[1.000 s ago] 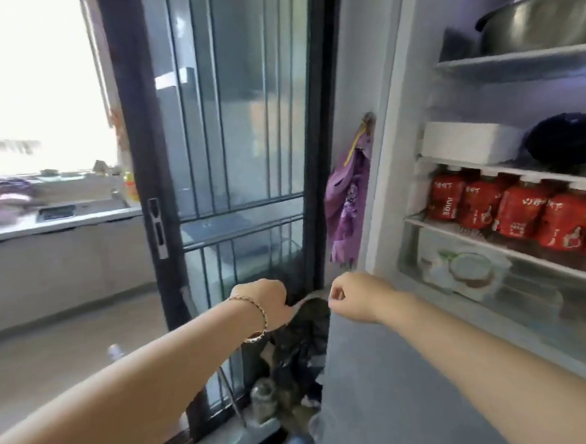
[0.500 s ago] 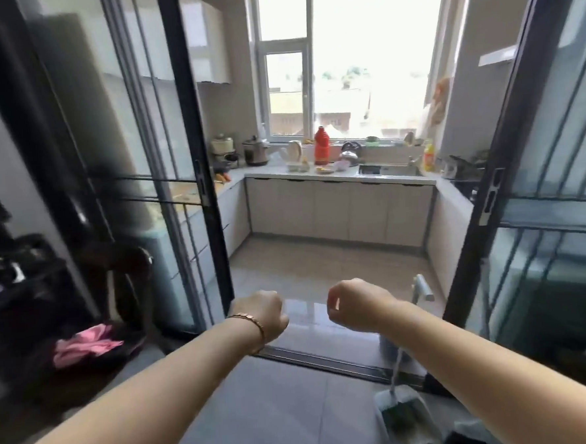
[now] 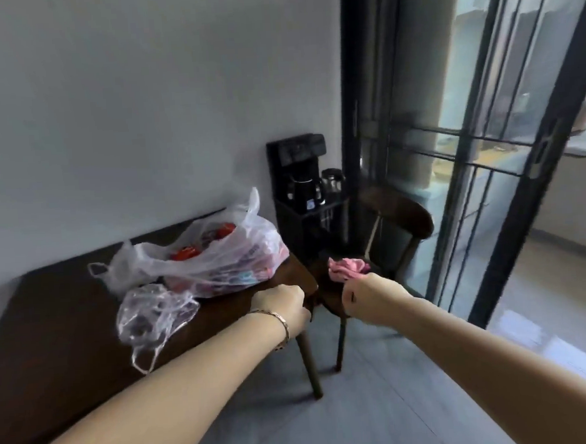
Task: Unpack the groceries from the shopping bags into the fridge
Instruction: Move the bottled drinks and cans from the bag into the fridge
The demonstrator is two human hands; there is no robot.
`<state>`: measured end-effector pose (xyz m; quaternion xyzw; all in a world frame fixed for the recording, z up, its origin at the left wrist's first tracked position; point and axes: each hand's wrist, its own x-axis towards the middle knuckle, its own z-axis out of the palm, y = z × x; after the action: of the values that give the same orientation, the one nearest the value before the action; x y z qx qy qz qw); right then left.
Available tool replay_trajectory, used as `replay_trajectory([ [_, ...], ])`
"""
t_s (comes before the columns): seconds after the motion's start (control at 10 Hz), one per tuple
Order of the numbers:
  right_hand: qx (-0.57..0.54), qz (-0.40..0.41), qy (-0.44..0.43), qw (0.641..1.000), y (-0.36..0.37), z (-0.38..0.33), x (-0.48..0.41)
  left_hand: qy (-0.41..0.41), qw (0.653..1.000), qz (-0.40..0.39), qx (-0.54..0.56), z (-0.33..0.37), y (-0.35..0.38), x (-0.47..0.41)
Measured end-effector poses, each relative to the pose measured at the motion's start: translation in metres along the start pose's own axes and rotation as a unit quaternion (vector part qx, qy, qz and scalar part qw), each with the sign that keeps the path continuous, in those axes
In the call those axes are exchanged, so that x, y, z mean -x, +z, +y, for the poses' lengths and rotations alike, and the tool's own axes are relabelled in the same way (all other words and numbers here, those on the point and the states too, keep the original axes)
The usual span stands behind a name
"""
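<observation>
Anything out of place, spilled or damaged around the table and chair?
Nothing spilled or broken. Minor oddities: a crumpled clear bag lies slack on the table, a handle loop trailing toward the near edge, and a pink cloth sits bunched on the chair seat. The full grocery bag slumps on its side, contents inside.

A plain grey wall stands behind a dark brown counter. The floor is grey. A dark wooden chair with a pink cloth on its seat is beside a black stand. Tall black-framed glass doors let in daylight.
</observation>
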<state>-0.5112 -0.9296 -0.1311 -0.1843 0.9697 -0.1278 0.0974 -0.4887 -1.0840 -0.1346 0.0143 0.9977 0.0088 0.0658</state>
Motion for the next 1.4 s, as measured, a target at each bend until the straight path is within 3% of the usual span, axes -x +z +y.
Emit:
replay_trajectory([
  [0.2,0.067,-0.023,-0.097,0.993,0.033,-0.088,-0.132,-0.128,0.991,-0.017,0.033,-0.12,0.017,-0.047],
  [0.4,0.069,-0.085,-0.163,0.981,0.049,-0.125,-0.281,-0.225,0.973,-0.004,0.058,-0.208,0.029,-0.14],
  [0.6,0.041,-0.096,-0.181,0.978,0.052,-0.154,-0.407,-0.269,0.957,0.01,0.106,-0.274,0.018,-0.223],
  [0.9,-0.046,-0.072,-0.178,0.98,0.095,-0.183,-0.536,-0.297,0.939,0.034,0.169,-0.374,0.067,-0.312],
  [1.2,-0.009,-0.163,-0.128,0.978,0.15,-0.214,-0.634,-0.312,0.924,-0.049,0.216,-0.496,0.135,-0.435],
  [1.3,0.039,-0.186,-0.139,0.972,0.17,-0.214,-0.654,0.018,0.897,0.096,0.43,-0.567,0.173,-0.46],
  [1.4,0.158,-0.217,-0.19,0.944,0.189,-0.217,-0.677,0.061,0.838,0.105,0.532,-0.602,0.22,-0.453],
])
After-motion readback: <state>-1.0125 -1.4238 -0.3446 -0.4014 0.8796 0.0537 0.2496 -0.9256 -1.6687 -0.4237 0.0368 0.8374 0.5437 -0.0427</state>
